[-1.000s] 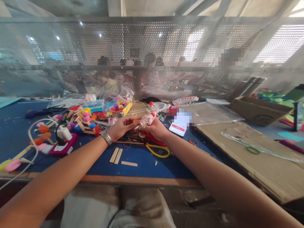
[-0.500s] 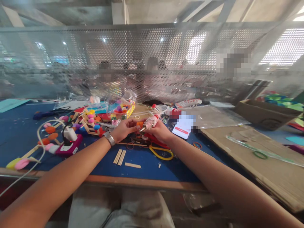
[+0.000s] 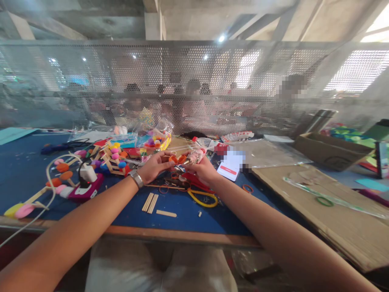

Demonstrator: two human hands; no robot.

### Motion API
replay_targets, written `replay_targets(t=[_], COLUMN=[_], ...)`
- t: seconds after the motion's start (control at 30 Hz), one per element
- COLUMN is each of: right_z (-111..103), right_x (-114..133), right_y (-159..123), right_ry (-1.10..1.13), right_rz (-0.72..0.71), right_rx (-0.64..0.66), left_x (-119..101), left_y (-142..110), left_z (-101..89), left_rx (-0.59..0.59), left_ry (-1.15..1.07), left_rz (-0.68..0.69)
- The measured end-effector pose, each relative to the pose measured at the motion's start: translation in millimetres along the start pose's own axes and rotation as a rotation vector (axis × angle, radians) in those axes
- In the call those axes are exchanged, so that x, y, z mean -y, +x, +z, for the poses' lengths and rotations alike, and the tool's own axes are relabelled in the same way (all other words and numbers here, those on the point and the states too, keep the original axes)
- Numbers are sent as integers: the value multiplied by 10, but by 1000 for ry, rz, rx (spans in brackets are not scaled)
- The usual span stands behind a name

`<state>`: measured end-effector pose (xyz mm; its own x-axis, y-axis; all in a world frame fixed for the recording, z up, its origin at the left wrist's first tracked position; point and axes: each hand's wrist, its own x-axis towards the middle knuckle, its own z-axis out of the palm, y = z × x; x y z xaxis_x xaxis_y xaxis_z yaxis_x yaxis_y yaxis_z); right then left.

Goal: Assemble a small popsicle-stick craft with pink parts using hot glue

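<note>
In front of me, over the blue table, my left hand (image 3: 154,167) pinches a small orange piece (image 3: 173,159) between thumb and fingertips. A watch with a metal band (image 3: 136,178) is on that wrist. My right hand (image 3: 204,168) is wrapped round a pink-and-white glue gun (image 3: 196,156), its metal nozzle pointing left toward the orange pieces. A second bit of orange (image 3: 182,159) shows right by the nozzle; whether the two are joined I cannot tell. Below my hands lie several wooden craft sticks (image 3: 150,202), one of them (image 3: 166,213) apart from the others.
Stick structures with coloured pompoms (image 3: 114,156) and a purple power adapter (image 3: 86,188) stand at left. Yellow-handled scissors (image 3: 202,198) lie below my right hand. A phone (image 3: 229,170), a cardboard sheet (image 3: 322,202) and a cardboard box (image 3: 334,148) are to the right.
The orange piece in my left hand now shows as two orange bits, with the glue gun's nozzle close to them. My head view has shifted slightly; the table things stay put.
</note>
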<state>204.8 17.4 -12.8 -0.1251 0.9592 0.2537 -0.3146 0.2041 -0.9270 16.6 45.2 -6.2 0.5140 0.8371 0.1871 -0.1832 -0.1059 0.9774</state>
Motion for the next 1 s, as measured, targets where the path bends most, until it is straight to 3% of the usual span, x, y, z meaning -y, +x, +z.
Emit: replay_targets(t=[0.43,0.8,1.0], right_z=[-41,-15,-40], right_x=[60,9,-12], right_y=[14,5,12], right_ry=[7,-56,-90], right_rz=[62,36,-2], right_rx=[-73,77,87], left_x=[-45,53,32], left_y=[-9,3,-3], left_z=[-11,10,20], left_rx=[68,108,137], left_ry=[-94,-68,-134], left_rz=[-29,-162,-222])
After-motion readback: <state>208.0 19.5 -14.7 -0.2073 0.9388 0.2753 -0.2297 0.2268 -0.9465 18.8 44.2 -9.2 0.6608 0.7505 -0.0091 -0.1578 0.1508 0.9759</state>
